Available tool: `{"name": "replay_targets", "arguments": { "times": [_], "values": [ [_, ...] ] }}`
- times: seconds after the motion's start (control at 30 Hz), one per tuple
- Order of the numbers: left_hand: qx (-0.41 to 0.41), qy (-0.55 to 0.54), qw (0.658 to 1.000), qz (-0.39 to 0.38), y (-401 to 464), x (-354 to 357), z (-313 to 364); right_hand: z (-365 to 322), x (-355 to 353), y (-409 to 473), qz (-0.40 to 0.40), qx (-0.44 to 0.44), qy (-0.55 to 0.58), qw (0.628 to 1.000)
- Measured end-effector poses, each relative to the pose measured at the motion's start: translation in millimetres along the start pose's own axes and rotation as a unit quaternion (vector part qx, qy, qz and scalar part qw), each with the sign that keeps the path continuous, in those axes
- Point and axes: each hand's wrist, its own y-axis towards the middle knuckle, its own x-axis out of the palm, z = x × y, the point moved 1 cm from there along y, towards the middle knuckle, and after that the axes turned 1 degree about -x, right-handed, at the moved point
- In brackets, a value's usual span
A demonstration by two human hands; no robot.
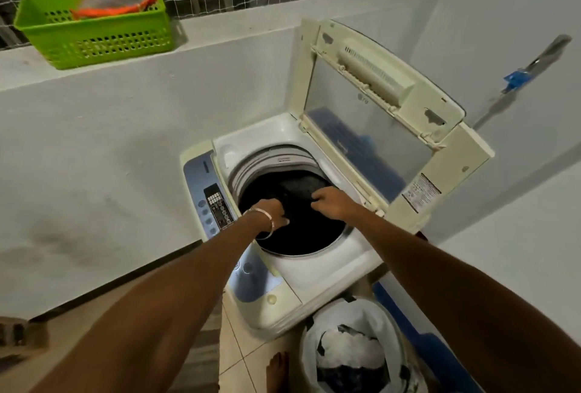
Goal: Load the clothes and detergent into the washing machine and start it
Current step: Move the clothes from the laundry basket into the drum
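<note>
A white top-loading washing machine stands open, its lid raised at the back right. A black garment fills the drum. My left hand, with a bangle on the wrist, grips the dark cloth at the drum's left side. My right hand grips the same cloth further right. Both sets of fingers curl down into the fabric. The control panel runs along the machine's left edge. An orange packet lies in a green basket on the ledge.
A white laundry bag holding white and dark clothes stands on the tiled floor in front of the machine. My bare foot is beside it. A blue object lies at the right. A mop handle leans on the right wall.
</note>
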Motion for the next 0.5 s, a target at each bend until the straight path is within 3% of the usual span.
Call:
{"name": "replay_targets", "arguments": {
  "times": [0.17, 0.3, 0.5],
  "values": [
    [0.072, -0.027, 0.996, 0.053, -2, -10, 30, 2, -11, -26, 0.06, -0.024, 0.047, 0.997],
    [0.127, -0.031, 0.989, 0.067, -15, -7, 71, 14, -15, -48, 0.058, -0.064, -0.014, 0.996],
    [0.166, -0.047, 0.985, 0.026, -46, 31, 123, 68, -21, -106, 0.061, -0.046, -0.004, 0.997]
  ]
}}
